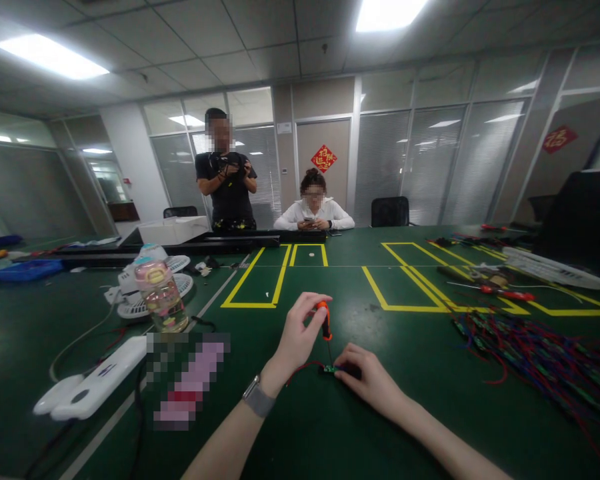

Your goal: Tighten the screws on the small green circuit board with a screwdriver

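My left hand (300, 331) grips the orange and black handle of a screwdriver (327, 321), held nearly upright. Its thin shaft points down onto a small green circuit board (329, 369) lying on the green table. A red wire (303, 370) runs from the board to the left, under my left wrist. With fingers and thumb pinched, my right hand (364, 375) holds the board's right end. The screwdriver's tip meets the board, though the exact contact point is too small to make out.
Wired circuit boards (535, 360) lie heaped at the right, with a red-handled screwdriver (507, 292) behind them. On the left stand a bottle (161, 297), white fans (155, 293) and a white device (103, 380). Yellow tape (250, 305) marks the table; two people are beyond it.
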`<state>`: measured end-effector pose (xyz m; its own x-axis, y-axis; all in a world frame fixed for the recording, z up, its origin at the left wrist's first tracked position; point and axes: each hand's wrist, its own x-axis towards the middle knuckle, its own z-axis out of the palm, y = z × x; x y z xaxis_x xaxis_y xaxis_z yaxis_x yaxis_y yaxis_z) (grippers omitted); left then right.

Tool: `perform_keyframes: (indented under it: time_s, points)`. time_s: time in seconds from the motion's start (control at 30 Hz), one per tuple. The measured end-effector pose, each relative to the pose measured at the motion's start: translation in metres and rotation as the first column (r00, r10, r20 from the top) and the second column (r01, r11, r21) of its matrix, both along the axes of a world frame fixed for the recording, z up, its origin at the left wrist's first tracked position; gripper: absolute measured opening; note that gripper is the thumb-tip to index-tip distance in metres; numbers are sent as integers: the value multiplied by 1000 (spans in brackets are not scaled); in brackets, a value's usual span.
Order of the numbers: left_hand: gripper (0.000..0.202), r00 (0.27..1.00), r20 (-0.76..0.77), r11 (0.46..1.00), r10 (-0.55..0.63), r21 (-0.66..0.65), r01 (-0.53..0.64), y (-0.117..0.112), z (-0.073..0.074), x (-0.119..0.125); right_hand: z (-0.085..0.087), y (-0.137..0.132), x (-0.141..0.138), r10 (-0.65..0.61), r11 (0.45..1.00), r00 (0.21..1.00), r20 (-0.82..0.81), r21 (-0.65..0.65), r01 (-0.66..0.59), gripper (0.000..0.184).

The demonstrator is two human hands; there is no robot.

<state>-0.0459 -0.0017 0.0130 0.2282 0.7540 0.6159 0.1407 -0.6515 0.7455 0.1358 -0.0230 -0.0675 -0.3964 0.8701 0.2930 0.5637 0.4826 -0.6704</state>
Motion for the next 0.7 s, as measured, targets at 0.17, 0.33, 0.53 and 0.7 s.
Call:
perform_keyframes:
  time_s: [0.17,0.33,0.53,0.7]
  points:
    - [24,996,75,997,-49,-58,54,-2,0,1,1,-1,0,-1,1000,1000,-3,-9,1,10]
    - [19,1000,25,1000,4,-19,-3,-2,0,1,-1,0,-1,5,1000,1000,-4,-2,-5,10]
    - [25,999,40,999,-36,5,35,-5,0,4,-4,2,0,3,1000,1000,-5,-11,-3,9]
    - [14,994,69,995,90,27,-92,-4,-5,7,-5,2,0,3,1000,1000,-5,1,-3,9]
